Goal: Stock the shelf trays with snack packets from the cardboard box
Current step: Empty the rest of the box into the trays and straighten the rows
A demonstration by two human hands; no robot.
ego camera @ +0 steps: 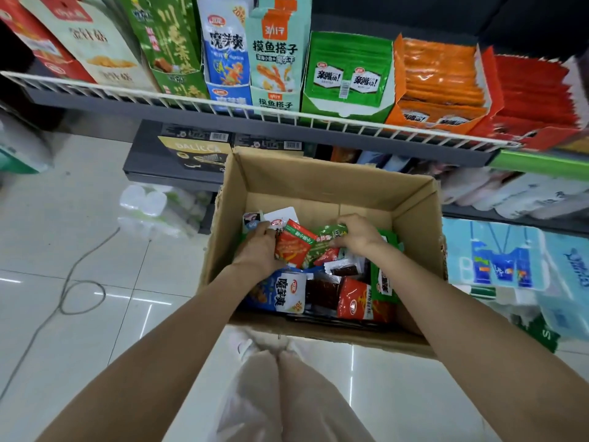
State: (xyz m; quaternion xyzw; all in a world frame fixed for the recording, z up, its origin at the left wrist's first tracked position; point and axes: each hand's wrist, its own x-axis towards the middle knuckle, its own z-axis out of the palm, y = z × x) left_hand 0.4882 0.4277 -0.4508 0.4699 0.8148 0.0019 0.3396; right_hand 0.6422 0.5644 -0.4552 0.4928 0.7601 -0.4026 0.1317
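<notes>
An open cardboard box (322,183) stands on the floor below the shelf, with several mixed snack packets inside. Both of my hands are down in it. My left hand (258,247) grips a red packet (291,247) along with some packets behind it. My right hand (358,234) pinches a green packet (328,236) at its top edge. Above, the shelf holds display trays: a green tray (347,71), an orange tray (439,87) and a red tray (535,100), each with packets in it.
A white wire rail (255,114) runs along the shelf front. Tall snack cartons (274,59) stand to the left of the trays. Tissue packs (510,253) sit on the lower right shelves. A grey cable (73,282) loops across the tiled floor at left.
</notes>
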